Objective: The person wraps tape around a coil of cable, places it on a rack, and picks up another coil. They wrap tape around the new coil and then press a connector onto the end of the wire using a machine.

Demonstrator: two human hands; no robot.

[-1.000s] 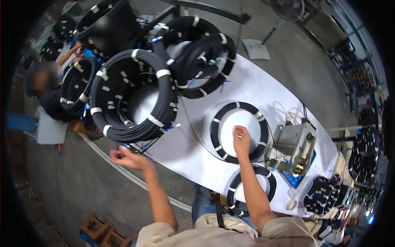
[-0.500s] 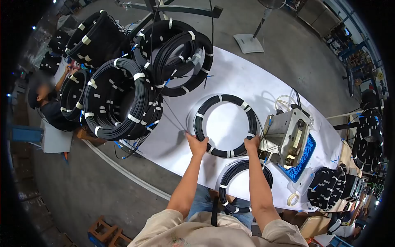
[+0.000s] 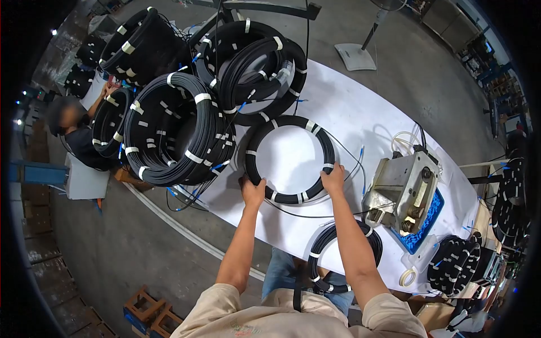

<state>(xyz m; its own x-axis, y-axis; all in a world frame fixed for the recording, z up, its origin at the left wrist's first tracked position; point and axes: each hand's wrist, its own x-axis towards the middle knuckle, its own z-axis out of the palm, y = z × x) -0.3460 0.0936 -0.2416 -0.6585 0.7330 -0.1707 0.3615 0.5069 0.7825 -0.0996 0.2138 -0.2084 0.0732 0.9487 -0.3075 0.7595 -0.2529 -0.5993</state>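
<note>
A coil of black cable (image 3: pixel 260 132) bound with white tape bands is held just over the white tabletop by both hands. My left hand (image 3: pixel 253 191) grips its lower left rim, and my right hand (image 3: pixel 333 179) grips its lower right rim. From the coil a loose cable end with a blue connector (image 3: pixel 362 159) stretches to the right. Nearer my body, a second black coil (image 3: pixel 322 245) lies over the table edge, partly covered by my right forearm.
Stacks of taped black coils (image 3: pixel 169 129) fill the table's left end. A metal machine (image 3: pixel 403 188) stands at right beside a blue tray (image 3: pixel 416 244) of small blue parts, with a tape roll (image 3: pixel 407 277) nearby. Another person (image 3: pixel 79 135) works at far left.
Both hands have carried the coil leftward and slightly away from me, toward the stacks. Its loose cable end has pulled away from the machine.
</note>
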